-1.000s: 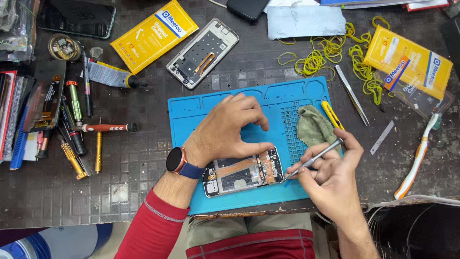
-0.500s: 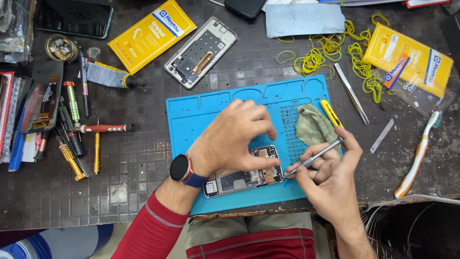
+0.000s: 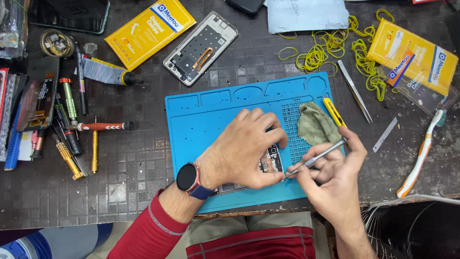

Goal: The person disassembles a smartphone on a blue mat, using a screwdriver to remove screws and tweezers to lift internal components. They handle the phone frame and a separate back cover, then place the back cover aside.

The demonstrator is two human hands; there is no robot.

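— How far in?
— The opened black phone body point(image 3: 270, 163) lies pinned under my left hand point(image 3: 242, 146) on the blue silicone mat point(image 3: 201, 122); its boards are bare.
— And the right?
— My right hand point(image 3: 335, 175) pinches a slim metal screwdriver point(image 3: 314, 159), its tip at the phone's edge just beside my left fingertips. Reassembly is not yet begun, I'd judge.

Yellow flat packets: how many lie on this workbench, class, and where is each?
2. One yellow packet lies at top left, beside the bare phone frame. The other yellow packet lies at top right, by the rubber bands. More may be hidden.
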